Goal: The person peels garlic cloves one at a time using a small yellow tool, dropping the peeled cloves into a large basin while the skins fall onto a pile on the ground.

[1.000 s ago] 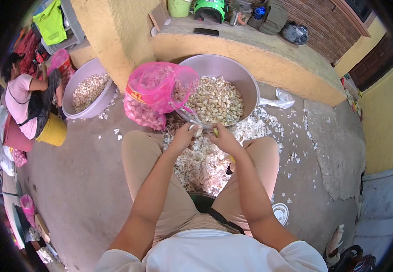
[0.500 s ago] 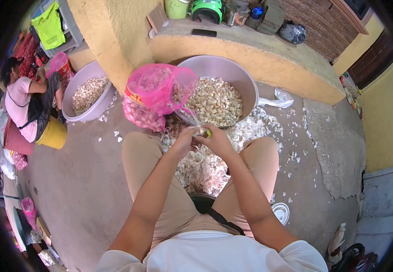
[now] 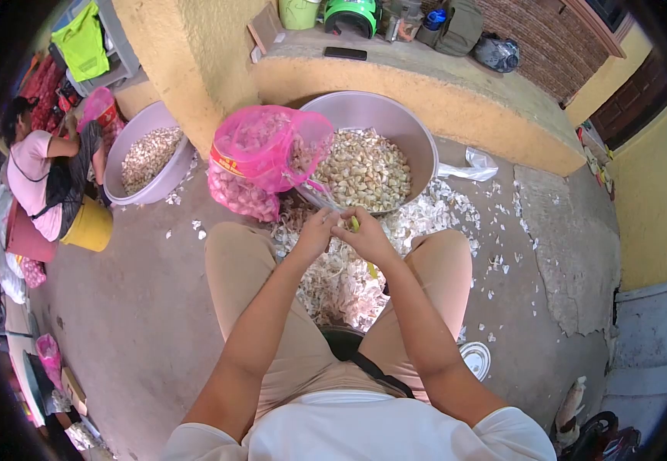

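Observation:
My left hand (image 3: 317, 233) is closed, its fingertips pinched around a garlic clove mostly hidden by the fingers. Against it, my right hand (image 3: 367, 240) is wrapped around a small knife with a yellow-green handle (image 3: 355, 223); its blade cannot be made out. Both hands meet above a heap of papery garlic skins (image 3: 345, 288) between my knees. Just beyond them stands a lilac basin (image 3: 423, 142) holding many garlic cloves (image 3: 366, 169). A pink mesh bag (image 3: 253, 154) of garlic leans at the basin's left side.
On the left, a person (image 3: 38, 165) sits on a yellow bucket (image 3: 90, 224) beside another lilac basin (image 3: 111, 180) of garlic. A yellow ledge (image 3: 426, 104) runs behind, carrying a phone (image 3: 346, 54) and a green helmet (image 3: 353, 17). A white lid (image 3: 475, 361) lies by my right knee.
My fingers have shifted slightly and drawn closer together, covering the pale clove that showed between them before. More yellow-green now shows below my right hand.

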Demonstrator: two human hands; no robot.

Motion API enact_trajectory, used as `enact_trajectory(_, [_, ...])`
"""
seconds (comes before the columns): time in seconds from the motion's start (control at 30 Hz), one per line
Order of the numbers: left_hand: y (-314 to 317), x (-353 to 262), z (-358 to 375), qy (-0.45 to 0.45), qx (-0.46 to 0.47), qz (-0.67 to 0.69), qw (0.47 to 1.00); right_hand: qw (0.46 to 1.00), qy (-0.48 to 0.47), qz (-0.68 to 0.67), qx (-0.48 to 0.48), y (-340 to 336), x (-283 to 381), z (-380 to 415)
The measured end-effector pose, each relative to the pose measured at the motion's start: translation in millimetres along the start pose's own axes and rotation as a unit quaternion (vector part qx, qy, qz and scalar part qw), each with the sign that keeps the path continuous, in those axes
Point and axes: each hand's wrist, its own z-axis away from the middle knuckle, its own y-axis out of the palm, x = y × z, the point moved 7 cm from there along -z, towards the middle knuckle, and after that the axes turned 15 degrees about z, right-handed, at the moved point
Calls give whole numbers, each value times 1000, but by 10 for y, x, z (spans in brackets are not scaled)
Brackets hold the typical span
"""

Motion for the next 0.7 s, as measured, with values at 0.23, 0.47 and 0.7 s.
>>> enact_trajectory(0.23, [5, -2, 30, -49, 22, 65, 996, 997, -7, -58, 46, -74, 113, 58])
enact_trajectory(0.47, [26, -33, 51, -61, 28, 77, 995, 993, -109, 37, -13, -72, 167, 85])
enact_trajectory(0.7, [55, -110, 89, -82, 56, 151, 984, 997, -23, -66, -23, -68, 114, 37])
